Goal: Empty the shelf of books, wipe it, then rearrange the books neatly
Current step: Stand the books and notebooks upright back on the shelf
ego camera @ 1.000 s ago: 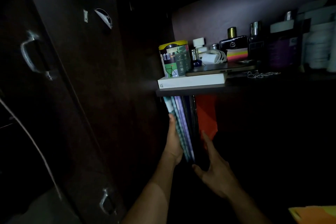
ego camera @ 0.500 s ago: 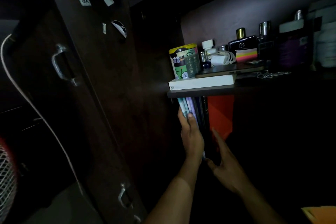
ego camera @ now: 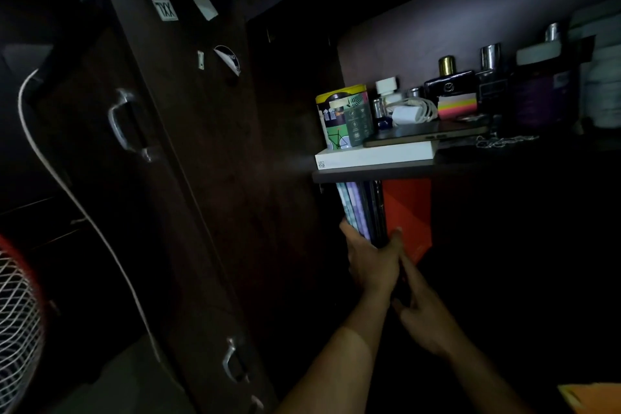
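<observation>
My left hand (ego camera: 371, 265) gripped the upright books (ego camera: 361, 208), fingers (ego camera: 396, 237) wrapping their spines; my right hand (ego camera: 425, 316) lay open beside. Stiff, probably heavy together, best clamped low.

Upright books (ego camera: 361, 208) (pastel and dark spines), under shelf (ego camera: 373, 175)

We are looking into a dim room: a dark brown wardrobe door (ego camera: 188, 198) with metal handles (ego camera: 122, 121) is standing open, a purplish wall (ego camera: 437, 44) behind, grey floor (ego camera: 111, 383) below.
</observation>
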### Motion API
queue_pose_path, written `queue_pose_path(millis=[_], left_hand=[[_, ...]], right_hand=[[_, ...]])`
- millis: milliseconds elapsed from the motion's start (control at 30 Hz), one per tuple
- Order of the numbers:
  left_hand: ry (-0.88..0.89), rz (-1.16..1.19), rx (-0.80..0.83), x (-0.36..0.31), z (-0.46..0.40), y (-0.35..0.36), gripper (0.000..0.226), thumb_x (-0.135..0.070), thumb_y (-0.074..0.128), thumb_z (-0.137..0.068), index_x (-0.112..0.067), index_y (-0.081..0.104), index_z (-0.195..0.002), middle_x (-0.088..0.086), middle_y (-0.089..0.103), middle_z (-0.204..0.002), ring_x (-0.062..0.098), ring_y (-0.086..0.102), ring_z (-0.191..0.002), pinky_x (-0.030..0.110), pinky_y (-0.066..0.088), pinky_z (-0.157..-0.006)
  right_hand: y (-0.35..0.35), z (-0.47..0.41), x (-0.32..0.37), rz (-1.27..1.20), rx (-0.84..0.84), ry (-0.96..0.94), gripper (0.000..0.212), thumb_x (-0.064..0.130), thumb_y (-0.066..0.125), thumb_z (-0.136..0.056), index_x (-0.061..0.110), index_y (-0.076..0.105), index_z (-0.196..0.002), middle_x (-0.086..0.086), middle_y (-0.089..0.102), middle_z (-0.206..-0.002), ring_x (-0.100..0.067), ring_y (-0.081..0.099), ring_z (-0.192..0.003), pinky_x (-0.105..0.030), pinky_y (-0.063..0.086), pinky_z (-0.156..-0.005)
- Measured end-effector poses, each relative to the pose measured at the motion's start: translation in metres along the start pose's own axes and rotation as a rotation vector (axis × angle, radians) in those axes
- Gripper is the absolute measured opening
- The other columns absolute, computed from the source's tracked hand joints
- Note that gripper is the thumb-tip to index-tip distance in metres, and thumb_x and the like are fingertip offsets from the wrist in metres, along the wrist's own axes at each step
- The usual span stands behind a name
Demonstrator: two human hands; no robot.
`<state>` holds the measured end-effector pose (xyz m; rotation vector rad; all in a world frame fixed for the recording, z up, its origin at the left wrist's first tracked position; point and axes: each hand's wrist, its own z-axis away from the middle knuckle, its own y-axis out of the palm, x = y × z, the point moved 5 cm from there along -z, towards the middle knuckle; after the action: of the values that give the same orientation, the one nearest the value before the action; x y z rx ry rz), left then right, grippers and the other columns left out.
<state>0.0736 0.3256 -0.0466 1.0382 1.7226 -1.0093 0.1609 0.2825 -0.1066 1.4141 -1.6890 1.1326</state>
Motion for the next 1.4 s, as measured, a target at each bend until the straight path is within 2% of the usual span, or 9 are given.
queue_pose_path(millis=[200, 300, 433, 633, 767, 967, 1167, 1267, 1400], left_hand=[[-0.044, -0.115, -0.088, -0.002, 0.002, 0.01, 0.07, -0.05, 0.072, -0.082, -0.026, 0.031, -0.134, 0.004, 0.064, -0.124, 0.031, 0.067, -0.101, 0.038, 0.052, -0.089], [-0.027, -0.105, -0.088, -0.001, 0.003, 0.013, 0.061, -0.044, 0.071, -0.086, -0.026, 0.032, -0.128, 0.001, 0.061, -0.123, 0.029, 0.067, -0.102, 0.034, 0.05, -0.087], [0.037, -0.032, -0.029, 0.009, -0.005, 0.018, 0.078, -0.05, 0.071, -0.082, -0.025, 0.026, -0.141, 0.004, 0.056, -0.137, 0.028, 0.063, -0.114, 0.042, 0.051, -0.097], [0.047, 0.118, 0.213, 0.009, 0.01, -0.004, 0.11, -0.049, 0.08, -0.08, -0.039, 0.003, -0.158, -0.009, 0.024, -0.161, 0.011, 0.032, -0.144, 0.035, 0.033, -0.119], [-0.069, 0.232, 0.256, 0.017, 0.053, -0.027, 0.096, -0.039, 0.073, -0.091, -0.04, 0.004, -0.159, 0.004, 0.031, -0.16, 0.007, 0.039, -0.133, 0.031, 0.036, -0.111], [-0.046, 0.038, 0.458, 0.007, 0.159, -0.029, 0.051, -0.035, 0.056, -0.103, -0.042, 0.03, -0.146, -0.004, 0.06, -0.126, 0.012, 0.061, -0.112, 0.006, 0.046, -0.077], [0.314, -0.466, 0.986, -0.032, 0.249, 0.024, 0.054, -0.053, 0.055, -0.098, -0.04, 0.037, -0.147, 0.002, 0.049, -0.149, 0.026, 0.05, -0.133, 0.036, 0.043, -0.105], [0.435, -0.79, 1.034, -0.046, 0.276, 0.035, 0.068, -0.055, 0.049, -0.098, -0.034, 0.022, -0.157, 0.009, 0.026, -0.163, 0.038, 0.035, -0.142, 0.046, 0.031, -0.115], [0.28, -0.697, 1.061, -0.044, 0.277, 0.029, 0.074, -0.052, 0.054, -0.095, -0.035, 0.02, -0.158, 0.006, 0.01, -0.166, 0.037, 0.032, -0.145, 0.041, 0.033, -0.116]], right_hand=[[-0.005, 0.001, 0.003, -0.076, -0.04, -0.02, 0.089, 0.011, 0.058, -0.083, 0.065, 0.02, -0.143, 0.035, 0.044, -0.144, 0.006, 0.042, -0.137, -0.027, 0.035, -0.115], [-0.008, 0.001, 0.004, -0.093, -0.061, 0.018, 0.088, 0.007, 0.058, -0.092, 0.071, 0.021, -0.141, 0.025, 0.05, -0.144, 0.003, 0.049, -0.132, -0.03, 0.04, -0.111], [-0.011, 0.001, 0.002, -0.044, -0.086, 0.075, 0.081, 0.006, 0.05, -0.098, 0.072, 0.023, -0.138, 0.023, 0.051, -0.141, 0.003, 0.05, -0.129, -0.03, 0.041, -0.11], [-0.014, 0.014, 0.017, 0.063, -0.126, 0.133, 0.078, -0.004, 0.05, -0.094, 0.042, 0.023, -0.151, 0.01, 0.049, -0.141, -0.008, 0.05, -0.128, -0.025, 0.038, -0.105], [-0.012, 0.041, 0.032, 0.319, -0.025, 0.11, 0.077, -0.005, 0.054, -0.085, 0.031, 0.03, -0.149, -0.006, 0.042, -0.151, -0.018, 0.041, -0.14, -0.019, 0.027, -0.112], [-0.057, 0.12, 0.095, 0.792, 0.102, 0.346, 0.059, 0.031, 0.053, -0.096, 0.026, 0.03, -0.15, -0.008, 0.038, -0.149, -0.03, 0.043, -0.133, -0.039, 0.042, -0.106], [-0.141, 0.236, 0.122, 1.144, 0.157, 0.858, 0.091, 0.071, 0.059, -0.081, 0.028, 0.024, -0.154, -0.008, 0.024, -0.158, -0.037, 0.025, -0.144, -0.058, 0.031, -0.109], [-0.142, 0.273, 0.118, 1.132, 0.208, 0.836, 0.088, 0.068, 0.055, -0.087, 0.027, 0.018, -0.156, -0.005, 0.012, -0.165, -0.035, 0.014, -0.15, -0.066, 0.021, -0.114], [-0.131, 0.278, 0.118, 1.122, 0.222, 0.788, 0.092, 0.059, 0.062, -0.087, 0.022, 0.014, -0.157, -0.006, 0.002, -0.167, -0.038, 0.001, -0.153, -0.072, 0.008, -0.114]])
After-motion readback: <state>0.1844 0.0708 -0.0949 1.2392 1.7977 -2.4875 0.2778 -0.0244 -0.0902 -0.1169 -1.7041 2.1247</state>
